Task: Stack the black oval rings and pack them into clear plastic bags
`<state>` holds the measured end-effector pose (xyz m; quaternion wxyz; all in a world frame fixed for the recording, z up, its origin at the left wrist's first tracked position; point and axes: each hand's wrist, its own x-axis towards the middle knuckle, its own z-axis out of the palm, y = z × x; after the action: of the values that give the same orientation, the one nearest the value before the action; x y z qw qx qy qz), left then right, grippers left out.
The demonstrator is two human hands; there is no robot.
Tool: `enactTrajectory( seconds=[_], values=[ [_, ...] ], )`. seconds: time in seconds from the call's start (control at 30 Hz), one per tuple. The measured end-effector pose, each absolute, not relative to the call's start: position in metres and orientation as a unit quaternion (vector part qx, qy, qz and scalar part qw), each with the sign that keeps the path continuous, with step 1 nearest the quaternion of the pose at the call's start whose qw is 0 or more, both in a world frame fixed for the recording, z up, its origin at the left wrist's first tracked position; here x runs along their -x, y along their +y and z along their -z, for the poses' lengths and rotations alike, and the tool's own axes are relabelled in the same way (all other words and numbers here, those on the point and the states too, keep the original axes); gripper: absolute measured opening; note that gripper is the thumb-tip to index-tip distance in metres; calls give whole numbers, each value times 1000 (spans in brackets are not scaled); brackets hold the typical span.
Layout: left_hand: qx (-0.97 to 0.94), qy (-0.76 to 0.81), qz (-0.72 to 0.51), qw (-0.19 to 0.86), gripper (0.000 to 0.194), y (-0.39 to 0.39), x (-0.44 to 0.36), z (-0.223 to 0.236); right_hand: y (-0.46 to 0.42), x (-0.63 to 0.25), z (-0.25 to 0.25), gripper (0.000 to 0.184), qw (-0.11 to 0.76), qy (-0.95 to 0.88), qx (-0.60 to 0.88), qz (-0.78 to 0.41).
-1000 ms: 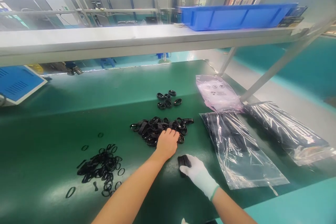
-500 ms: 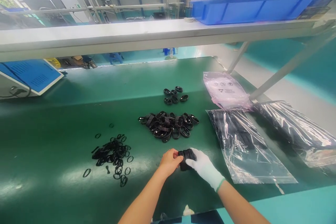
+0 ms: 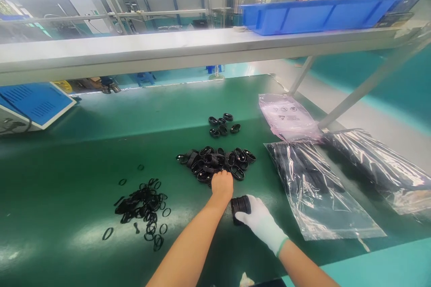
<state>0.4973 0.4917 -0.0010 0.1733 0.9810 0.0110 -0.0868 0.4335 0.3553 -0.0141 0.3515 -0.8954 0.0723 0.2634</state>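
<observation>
My bare left hand (image 3: 222, 184) reaches over the near edge of a heap of glossy black oval coils (image 3: 210, 159), which look like coiled cables. Its fingers are bent down and pressed together at the heap, and their tips are hidden. White-gloved, my right hand (image 3: 258, 219) grips a ribbed black stack (image 3: 241, 208) from its right side, close to the bench top, with the thumb across the front. A few more of the coils (image 3: 222, 129) lie apart behind the heap.
Thin black rings (image 3: 143, 202) lie scattered and piled on the green bench (image 3: 74, 170) at left. Clear bags of black items (image 3: 313, 184) and a pink bag (image 3: 288, 116) lie at right. Overhead runs a white shelf (image 3: 134, 54) with a blue bin (image 3: 323, 13).
My left hand has let go of the black stack and moved forward to the coil heap. My right hand still holds the stack in about the same place.
</observation>
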Motion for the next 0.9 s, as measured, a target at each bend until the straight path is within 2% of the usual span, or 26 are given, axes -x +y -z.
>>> enactTrajectory(
  seconds=[0.1,0.27,0.33,0.47,0.73,0.9],
  values=[
    [-977,21,101,189,6,510,-475,2,355,-433,14,49,353,69,896,-260],
    [-877,108,162,440,8,532,-403,23,354,-434,9,40,356,65,895,-260],
    [-852,122,168,481,8,526,-385,34,354,-433,8,38,356,59,896,-257],
    [-861,122,174,463,6,510,-374,44,353,-432,10,37,356,51,900,-247],
    [-902,112,188,372,3,511,-375,30,355,-433,7,36,352,56,899,-253],
    [-909,112,218,339,4,506,-376,26,359,-431,11,45,326,67,907,-259]
  ],
)
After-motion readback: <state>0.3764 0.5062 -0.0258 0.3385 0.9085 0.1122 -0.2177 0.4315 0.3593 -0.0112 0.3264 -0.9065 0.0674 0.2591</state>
